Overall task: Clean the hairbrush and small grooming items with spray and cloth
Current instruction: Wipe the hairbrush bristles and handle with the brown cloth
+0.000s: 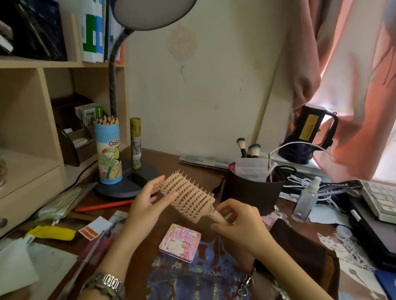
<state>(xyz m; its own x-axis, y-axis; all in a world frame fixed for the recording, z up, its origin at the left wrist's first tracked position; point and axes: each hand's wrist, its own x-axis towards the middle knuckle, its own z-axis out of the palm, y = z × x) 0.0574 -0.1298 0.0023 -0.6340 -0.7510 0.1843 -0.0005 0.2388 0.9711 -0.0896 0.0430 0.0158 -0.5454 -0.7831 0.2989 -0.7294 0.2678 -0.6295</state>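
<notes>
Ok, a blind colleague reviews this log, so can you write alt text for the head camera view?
A person holds a pink vented hairbrush above a cluttered desk, the right hand gripping its handle, the left hand open against the bristled head. A pink illustrated compact lies below; a clear spray bottle stands to the right.

**One head-worn view, looking down over the work**

A single wide-angle camera sat on the person's head and faced forward and down at the cluttered brown tabletop (pixel 190 171). It looked from close above; both forearms rose from the lower edge, and the hands filled the middle. Straight lines bowed toward the edges. The pale patterned wall (pixel 211 78) closed the top. No second view existed.
</notes>
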